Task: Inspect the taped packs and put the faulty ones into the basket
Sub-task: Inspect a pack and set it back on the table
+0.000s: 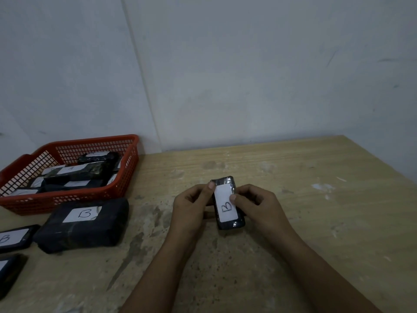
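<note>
Black-taped and labelled B, the small pack (228, 203) sits at centre frame, pinched between left hand (191, 205) and right hand (257, 207) above the bench (316, 199), label up, presumably for inspection before the red basket (67, 197) at left.

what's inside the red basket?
Red basket holds several black taped packs with white labels, piled and overlapping. Exact count and anything beneath the pile are hidden.

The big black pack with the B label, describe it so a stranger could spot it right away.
Find the red basket at the table's left. Just in front of it lies the big black pack, its white label marked B. It is much bulkier than the slim packs beside it.
</note>
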Motion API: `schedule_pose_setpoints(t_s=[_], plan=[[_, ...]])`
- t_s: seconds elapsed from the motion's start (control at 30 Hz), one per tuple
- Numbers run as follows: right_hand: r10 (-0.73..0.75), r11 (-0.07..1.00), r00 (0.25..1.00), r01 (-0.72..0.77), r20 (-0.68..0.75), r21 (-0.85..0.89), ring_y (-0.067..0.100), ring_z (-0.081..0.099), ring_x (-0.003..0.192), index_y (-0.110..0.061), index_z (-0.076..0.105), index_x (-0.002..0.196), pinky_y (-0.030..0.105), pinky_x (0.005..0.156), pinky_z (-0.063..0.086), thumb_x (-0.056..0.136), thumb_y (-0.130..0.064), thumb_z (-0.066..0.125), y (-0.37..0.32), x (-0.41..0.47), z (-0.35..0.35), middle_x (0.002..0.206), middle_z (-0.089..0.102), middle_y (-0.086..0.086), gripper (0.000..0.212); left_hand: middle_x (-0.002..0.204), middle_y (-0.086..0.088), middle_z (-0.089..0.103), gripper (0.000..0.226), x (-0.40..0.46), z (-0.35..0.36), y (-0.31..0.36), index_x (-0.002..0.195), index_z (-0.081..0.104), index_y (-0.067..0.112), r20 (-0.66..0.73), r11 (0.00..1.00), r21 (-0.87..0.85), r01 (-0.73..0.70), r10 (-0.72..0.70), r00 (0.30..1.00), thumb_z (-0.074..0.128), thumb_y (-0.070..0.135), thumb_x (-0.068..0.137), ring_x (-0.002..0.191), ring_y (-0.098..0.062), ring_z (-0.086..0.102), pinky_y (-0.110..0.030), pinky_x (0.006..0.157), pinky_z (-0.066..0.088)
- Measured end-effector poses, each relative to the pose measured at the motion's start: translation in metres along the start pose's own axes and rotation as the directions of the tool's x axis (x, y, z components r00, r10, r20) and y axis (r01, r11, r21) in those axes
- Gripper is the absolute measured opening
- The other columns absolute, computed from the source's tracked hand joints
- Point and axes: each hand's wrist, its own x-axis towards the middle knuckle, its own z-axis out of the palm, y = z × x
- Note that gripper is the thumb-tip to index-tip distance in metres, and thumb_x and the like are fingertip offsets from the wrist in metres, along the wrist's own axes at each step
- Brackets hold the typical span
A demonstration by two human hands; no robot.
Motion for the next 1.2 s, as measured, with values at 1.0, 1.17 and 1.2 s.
schedule_pose_setpoints(t_s=[1.0,1.17,1.2], plan=[[-0.16,0.979,0.981,0.172,-0.109,0.112,0.03,0.08,0.09,-0.02,0.081,0.117,0.052,0.09,0.065,0.097,-0.014,0.076,0.001,-0.006,-0.001,0.096,0.081,0.009,0.021,0.118,-0.004,0.076,0.029,-0.006,0.004,-0.009,0.131,0.079,0.025,0.02,0.952,0.099,-0.288,0.288,0.958,0.068,0.016,0.106,0.117,-0.023,0.074,-0.053,0.107,0.059],[-0.155,0.977,0.979,0.173,-0.135,0.129,0.029,0.08,0.094,-0.02,0.081,0.116,0.052,0.091,0.065,0.095,-0.008,0.078,0.001,-0.006,-0.002,0.1,0.081,0.009,0.024,0.119,-0.003,0.076,0.034,-0.007,0.005,-0.011,0.136,0.077,0.026,0.037,0.946,0.085,-0.313,0.311,0.95,0.068,0.012,0.106,0.118,-0.022,0.074,-0.053,0.107,0.059],[-0.166,0.975,0.977,0.183,-0.137,0.129,0.029,0.079,0.096,-0.019,0.081,0.116,0.05,0.091,0.066,0.095,-0.008,0.077,0.0,-0.006,-0.002,0.101,0.081,0.009,0.023,0.122,-0.002,0.077,0.035,-0.008,0.006,-0.01,0.137,0.076,0.027,0.042,0.949,0.057,-0.31,0.308,0.95,0.069,0.013,0.105,0.12,-0.022,0.074,-0.051,0.108,0.059]])
